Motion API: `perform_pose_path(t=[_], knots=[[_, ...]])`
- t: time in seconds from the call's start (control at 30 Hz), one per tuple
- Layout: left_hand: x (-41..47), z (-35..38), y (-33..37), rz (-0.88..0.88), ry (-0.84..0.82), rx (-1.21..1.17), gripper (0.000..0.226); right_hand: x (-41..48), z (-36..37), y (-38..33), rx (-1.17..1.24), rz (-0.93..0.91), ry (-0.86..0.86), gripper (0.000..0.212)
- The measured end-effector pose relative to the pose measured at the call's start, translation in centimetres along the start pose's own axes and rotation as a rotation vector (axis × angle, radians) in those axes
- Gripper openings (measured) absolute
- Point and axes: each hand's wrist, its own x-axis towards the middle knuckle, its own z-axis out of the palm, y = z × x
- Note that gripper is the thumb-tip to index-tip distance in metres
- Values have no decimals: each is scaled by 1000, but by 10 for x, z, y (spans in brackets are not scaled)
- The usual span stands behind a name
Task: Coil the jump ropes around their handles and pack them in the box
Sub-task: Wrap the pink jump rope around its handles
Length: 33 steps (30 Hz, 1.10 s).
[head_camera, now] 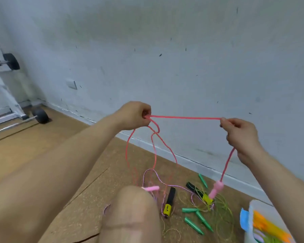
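Left hand (pixel 133 116) and right hand (pixel 240 135) each pinch the pink jump rope (pixel 184 117), taut between them, with one pink handle (pixel 217 189) dangling. Coiling looks barely begun. Black-and-yellow handles (pixel 169 200) and green handles (pixel 194 225) lie tangled on the floor (pixel 42 137) along the wall (pixel 165 50). The box (pixel 250 213) nearby seems partly filled. Open floor lies to the left.

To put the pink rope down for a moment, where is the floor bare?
The brown cork floor is bare at the left, between the white dumbbell rack and the left forearm. Crowded: between the knee and the white plastic box, with green cone handles, black-yellow handles, tangled cords.
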Motion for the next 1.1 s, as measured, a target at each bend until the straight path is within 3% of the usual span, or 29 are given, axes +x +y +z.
perform_pose_path(t=[0.1, 0.17, 0.3, 0.43, 0.47, 0.53, 0.6, 0.67, 0.73, 0.77, 0.87, 0.93, 1.03, 1.1], knots=[[-40, 9, -24, -107, -140, 97, 24, -5, -24, -9, 147, -8, 196, 23], [-67, 17, -48, -258, -201, -24, 27, -7, -40, -3, 167, 46, 270, 26], [-89, 14, -35, -468, -50, -720, 22, -16, -36, 14, -187, 114, -7, 24], [-65, -3, 19, -395, 109, -1032, 19, -18, -6, 15, -774, 90, -277, 17], [-58, -6, 30, -379, 123, -1115, 20, -20, 0, 12, -884, 35, -304, 24], [-48, -8, 46, -386, 144, -1299, 20, -38, 12, -4, -760, -42, -409, 34], [-40, -7, 57, -404, 132, -1458, 18, -65, 30, -25, -403, 3, -693, 34], [-35, -3, 65, -409, 102, -1588, 14, -88, 55, -36, -290, 80, -974, 50], [-28, 2, 71, -409, 104, -1703, 12, -101, 83, -24, -234, 28, -1021, 59], [-24, 3, 72, -410, 122, -1736, 13, -104, 94, -16, -179, 22, -971, 51], [-19, 7, 58, -383, 235, -1629, 11, -94, 99, 2, -117, 53, -846, 14], [-22, 16, 35, -347, 274, -1360, 15, -77, 87, 7, -213, 34, -846, 14], [-31, 29, -3, -380, 94, -990, 19, -50, 62, 8, -309, 28, -746, 14], [-33, 30, -22, -450, 44, -876, 18, -36, 48, 7, -441, -45, -675, 18]])
